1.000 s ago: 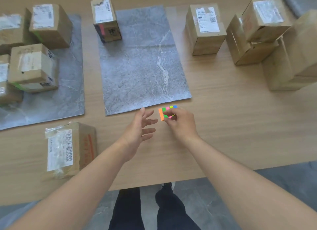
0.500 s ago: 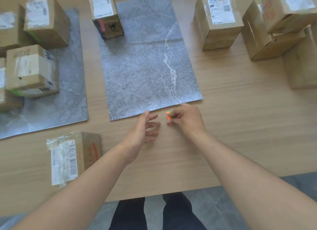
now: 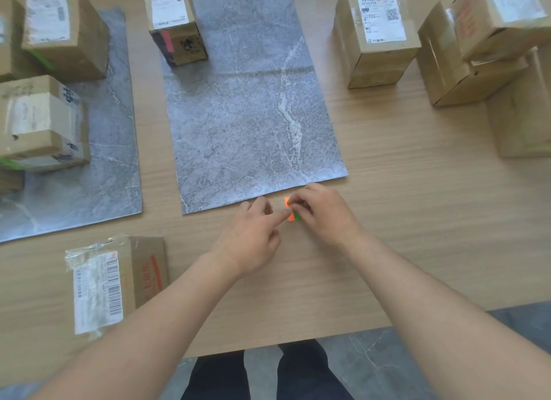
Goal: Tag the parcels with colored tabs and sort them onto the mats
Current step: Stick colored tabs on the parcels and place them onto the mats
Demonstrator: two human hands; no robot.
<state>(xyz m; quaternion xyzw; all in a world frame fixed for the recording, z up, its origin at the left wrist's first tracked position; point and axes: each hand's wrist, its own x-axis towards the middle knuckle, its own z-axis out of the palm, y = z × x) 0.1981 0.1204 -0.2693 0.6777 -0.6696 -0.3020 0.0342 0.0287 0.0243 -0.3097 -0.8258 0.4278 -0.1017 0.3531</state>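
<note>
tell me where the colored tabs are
Head view, center: the colored tabs are pinched in the right hand, left hand touching them, just in front of the middle mat.

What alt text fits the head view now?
A person's right hand pinches a strip of colored tabs, orange and green showing, while the left hand touches it with its index finger, above the wooden table near the middle mat. A pink-tabbed parcel stands on that mat, green-tabbed parcels on the left mat, more parcels at right.

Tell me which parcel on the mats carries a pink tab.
The lone parcel on the middle mat, at its far left corner; tabs visible on parcels on the left mat are green.
</note>
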